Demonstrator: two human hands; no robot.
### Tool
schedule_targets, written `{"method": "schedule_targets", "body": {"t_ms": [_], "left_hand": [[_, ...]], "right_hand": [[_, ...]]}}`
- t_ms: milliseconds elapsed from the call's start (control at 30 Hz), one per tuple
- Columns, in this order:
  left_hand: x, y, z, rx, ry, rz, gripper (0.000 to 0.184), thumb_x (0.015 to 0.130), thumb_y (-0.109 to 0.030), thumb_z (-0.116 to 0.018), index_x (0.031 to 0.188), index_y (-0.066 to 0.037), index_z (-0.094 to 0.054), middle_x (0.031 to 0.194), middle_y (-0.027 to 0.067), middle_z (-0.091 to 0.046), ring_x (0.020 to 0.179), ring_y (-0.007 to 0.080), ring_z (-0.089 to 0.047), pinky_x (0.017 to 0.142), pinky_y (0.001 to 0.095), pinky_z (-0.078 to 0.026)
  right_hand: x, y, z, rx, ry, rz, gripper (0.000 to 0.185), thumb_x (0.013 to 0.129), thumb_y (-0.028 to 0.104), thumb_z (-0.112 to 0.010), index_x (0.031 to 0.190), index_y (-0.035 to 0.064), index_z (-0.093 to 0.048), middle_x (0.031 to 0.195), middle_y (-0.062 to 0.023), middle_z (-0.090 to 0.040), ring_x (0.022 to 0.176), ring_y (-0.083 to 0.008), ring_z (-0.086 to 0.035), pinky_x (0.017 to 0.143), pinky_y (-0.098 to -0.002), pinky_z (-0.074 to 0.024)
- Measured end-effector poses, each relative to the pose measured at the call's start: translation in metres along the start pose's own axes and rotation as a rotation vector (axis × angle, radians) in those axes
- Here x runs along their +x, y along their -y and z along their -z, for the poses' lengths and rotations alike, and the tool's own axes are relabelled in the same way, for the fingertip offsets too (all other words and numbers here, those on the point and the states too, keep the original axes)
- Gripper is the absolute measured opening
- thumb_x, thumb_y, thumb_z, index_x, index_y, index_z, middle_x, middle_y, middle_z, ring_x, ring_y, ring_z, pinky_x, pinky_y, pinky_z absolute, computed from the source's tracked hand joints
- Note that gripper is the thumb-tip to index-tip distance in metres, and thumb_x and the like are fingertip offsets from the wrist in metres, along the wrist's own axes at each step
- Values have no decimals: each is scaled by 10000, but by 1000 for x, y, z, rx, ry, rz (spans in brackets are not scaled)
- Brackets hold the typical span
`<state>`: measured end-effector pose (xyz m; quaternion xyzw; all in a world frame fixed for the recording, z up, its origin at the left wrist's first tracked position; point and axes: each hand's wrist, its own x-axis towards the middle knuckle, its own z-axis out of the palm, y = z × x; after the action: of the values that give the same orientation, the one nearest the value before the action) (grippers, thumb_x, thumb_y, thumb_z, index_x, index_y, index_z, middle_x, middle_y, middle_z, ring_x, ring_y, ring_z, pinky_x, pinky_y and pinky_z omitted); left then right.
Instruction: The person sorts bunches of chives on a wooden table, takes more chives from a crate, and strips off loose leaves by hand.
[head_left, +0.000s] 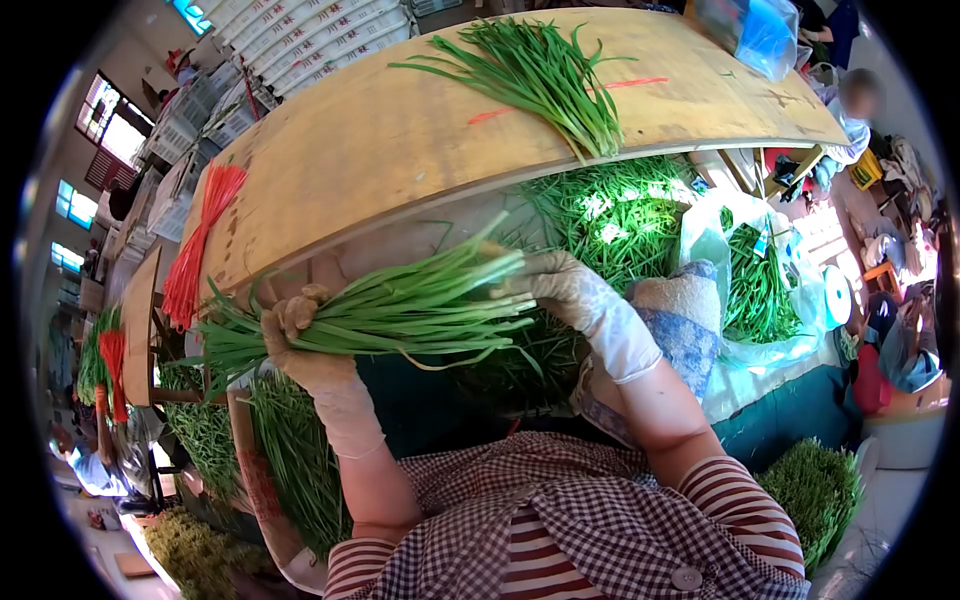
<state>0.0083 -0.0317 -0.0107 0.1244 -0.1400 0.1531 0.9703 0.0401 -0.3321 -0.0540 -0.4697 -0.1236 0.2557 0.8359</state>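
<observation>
A loose bunch of garlic chives [410,310] lies crosswise in front of my body, held above my lap. My gloved left hand [300,335] is wrapped round its leafy left part, with leaf tips sticking out beyond the fist. At the pale stem ends, my gloved right hand [565,285] has its fingers closed on some of the stems; the thumb is partly hidden. On the wooden table ahead rests another bundle of garlic chives [545,75]. A heap of loose chives [625,215] lies below the table edge, beyond my right hand.
The wooden table [340,150] curves across the front, with red ties [205,235] hanging at its left end. A plastic bag of greens [765,290] stands at right. More chives [290,450] sit by my left arm. White crates [310,40] are stacked behind; other people are nearby.
</observation>
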Motion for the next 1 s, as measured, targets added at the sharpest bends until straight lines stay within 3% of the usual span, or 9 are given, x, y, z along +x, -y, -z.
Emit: {"method": "schedule_targets", "body": {"t_ms": [167,300,433,500,633,767,900,967,1000], "left_hand": [[8,-30,14,104,-134,-21,194,920,-212,-509,759,-108,-475,617,-17,-416,702,159,-510,992,398,-392],[2,-48,1,175,-171,-29,171,920,-235,-502,818,-98,-492,666,-20,-449,828,158,-520,1055,446,-365],[5,-53,8,257,-207,-143,203,906,-245,-518,766,-100,-501,707,-17,-509,904,177,-523,1073,472,-351],[10,-51,9,172,-157,-105,224,898,-248,-531,733,-100,-498,687,4,-521,892,208,-557,1039,455,-382],[11,-41,9,168,-156,-91,223,901,-243,-527,731,-99,-509,662,-6,-522,822,195,-574,986,443,-427],[5,-10,-10,333,-423,-181,211,923,-247,-478,842,-83,-583,663,-33,-532,767,159,-561,935,443,-466],[7,-29,20,325,-312,-166,354,937,-268,-432,1176,-60,-590,761,2,-595,825,177,-583,911,456,-481],[7,-36,9,288,-327,-147,367,932,-271,-440,1201,-63,-581,770,7,-597,837,166,-583,926,464,-473],[6,-38,4,269,-335,-137,375,930,-272,-444,1213,-64,-577,774,9,-598,843,161,-583,934,468,-469]], "right_hand": [[-12,18,34,-58,100,198,258,831,142,-654,1002,-48,-688,1357,-216,-493,1229,-291,-502,1046,-378,-381],[-37,53,72,247,-230,485,151,814,160,-689,904,41,-719,1224,-164,-612,1139,-248,-582,1040,-428,-401],[-19,12,58,-1166,-672,160,310,769,106,-748,1074,99,-695,1191,-83,-646,1062,-223,-615,949,-341,-482],[-15,15,20,-587,-331,103,330,752,117,-762,1075,104,-698,1140,-66,-667,1040,-209,-623,958,-329,-474],[-11,13,-32,-1348,-225,892,383,672,247,-796,1035,155,-713,996,-37,-678,954,-220,-629,912,-393,-474],[7,-21,-39,-1526,-270,1125,334,649,192,-742,975,150,-686,925,8,-612,925,-195,-581,865,-387,-475],[3,-17,-36,-1582,-547,1056,264,639,47,-711,878,148,-664,889,-19,-626,831,-224,-608,712,-364,-511],[3,0,-23,-1839,-578,378,127,693,63,-672,804,123,-659,799,-71,-655,735,-235,-629,635,-362,-519],[8,-2,4,-1854,-680,290,92,724,90,-661,814,110,-670,780,-91,-664,714,-243,-638,619,-363,-523]]}}
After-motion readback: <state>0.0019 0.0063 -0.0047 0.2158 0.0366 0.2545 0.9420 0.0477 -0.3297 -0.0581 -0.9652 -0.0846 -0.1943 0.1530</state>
